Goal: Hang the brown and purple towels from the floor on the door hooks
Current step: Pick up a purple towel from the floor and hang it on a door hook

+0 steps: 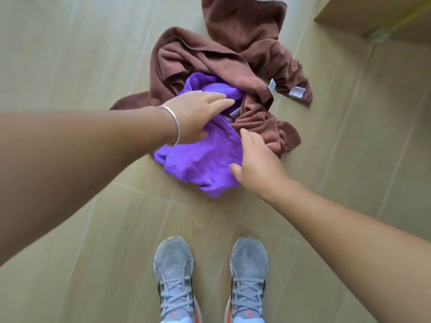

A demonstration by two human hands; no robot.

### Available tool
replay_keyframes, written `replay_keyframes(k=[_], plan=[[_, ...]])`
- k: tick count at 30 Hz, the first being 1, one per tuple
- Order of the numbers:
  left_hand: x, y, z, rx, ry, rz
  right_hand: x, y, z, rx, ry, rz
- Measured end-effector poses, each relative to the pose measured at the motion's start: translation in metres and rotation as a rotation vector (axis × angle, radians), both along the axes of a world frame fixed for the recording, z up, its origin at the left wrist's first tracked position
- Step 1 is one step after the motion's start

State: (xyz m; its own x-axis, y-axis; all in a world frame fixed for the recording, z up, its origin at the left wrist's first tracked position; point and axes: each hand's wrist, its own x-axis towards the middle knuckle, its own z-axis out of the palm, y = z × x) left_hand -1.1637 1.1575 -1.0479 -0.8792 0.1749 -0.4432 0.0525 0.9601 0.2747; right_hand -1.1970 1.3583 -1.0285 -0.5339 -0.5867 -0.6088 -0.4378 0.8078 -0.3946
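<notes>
View: the scene is seen from head height, looking straight down at a pale tiled floor (70, 54), with both bare arms stretched forward and down.

Purple towel (205, 164): it is crumpled on the floor just ahead of the feet, its far end tucked under a fold of the other towel.

Brown towel (233, 54): it is heaped beyond the purple one and partly over it, trailing away toward the top of the view. Two small white labels (296, 92) are shown at its right edge.

Left hand (198, 117): it is laid over the upper part of the purple cloth with the fingers stretched out and nothing gripped yet. A silver bangle (173, 124) is worn at the wrist.

Right hand (256, 164): it is set against the right edge of the purple cloth, fingers relaxed and spread, the thumb at the hem. No cloth is seen pinched.

Likely reason: the purple towel seems to be approached from two sides so it can be gathered and pulled free of the brown fold lying on it.

Progress: neither towel is lifted, so the task is judged barely begun.

Door hooks: none are shown.

Feet: grey laced trainers (173, 276) are planted side by side near the bottom edge.

Top right: a corner of a tan cardboard box (373, 17) is seen.
</notes>
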Motion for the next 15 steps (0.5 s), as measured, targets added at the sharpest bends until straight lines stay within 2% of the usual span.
replay_keyframes(k=[3,6,10,15], plan=[[-0.018,-0.005,-0.022,-0.162,-0.137,-0.030,0.000,-0.007,-0.023,-0.015,-0.019,-0.083],[-0.002,-0.013,-0.017,-0.329,-0.236,-0.021,0.007,-0.008,-0.018,0.064,-0.040,-0.065],[0.048,-0.018,0.019,-0.417,-0.352,-0.034,0.021,-0.011,0.017,0.187,-0.038,0.136],[0.100,-0.036,0.089,-0.449,-0.414,0.090,0.019,-0.050,0.089,0.254,0.139,0.457]])
